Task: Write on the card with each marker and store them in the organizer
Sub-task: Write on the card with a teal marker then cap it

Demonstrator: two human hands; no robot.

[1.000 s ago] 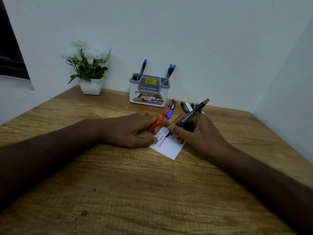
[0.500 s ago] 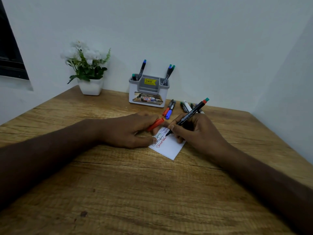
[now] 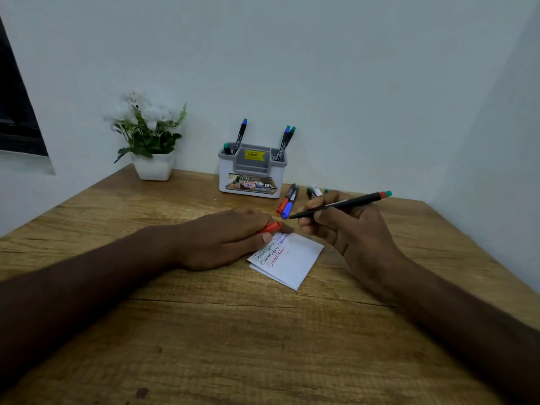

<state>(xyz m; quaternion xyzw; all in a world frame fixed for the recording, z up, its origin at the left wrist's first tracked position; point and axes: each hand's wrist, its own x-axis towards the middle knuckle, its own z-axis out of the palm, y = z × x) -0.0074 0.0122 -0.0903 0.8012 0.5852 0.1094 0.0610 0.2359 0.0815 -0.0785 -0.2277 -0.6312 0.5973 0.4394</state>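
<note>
A white card (image 3: 295, 261) with three handwritten lines in green, blue and red lies on the wooden table. My left hand (image 3: 225, 238) rests on the card's left edge and holds a red marker cap (image 3: 271, 227) between its fingers. My right hand (image 3: 347, 226) grips an uncapped black marker (image 3: 342, 204) with a red and green end, lifted above the card, tip pointing left. The grey and white organizer (image 3: 252, 176) stands behind with several markers upright in it. Loose markers (image 3: 287, 200) lie to its right.
A white pot of flowers (image 3: 153, 168) stands at the back left by the wall. More loose markers (image 3: 314, 192) lie behind my right hand. Walls close the table at the back and the right.
My right hand has lifted the marker off the card and swung it nearly level, tip pointing left. My left hand still rests on the card with the red cap.
</note>
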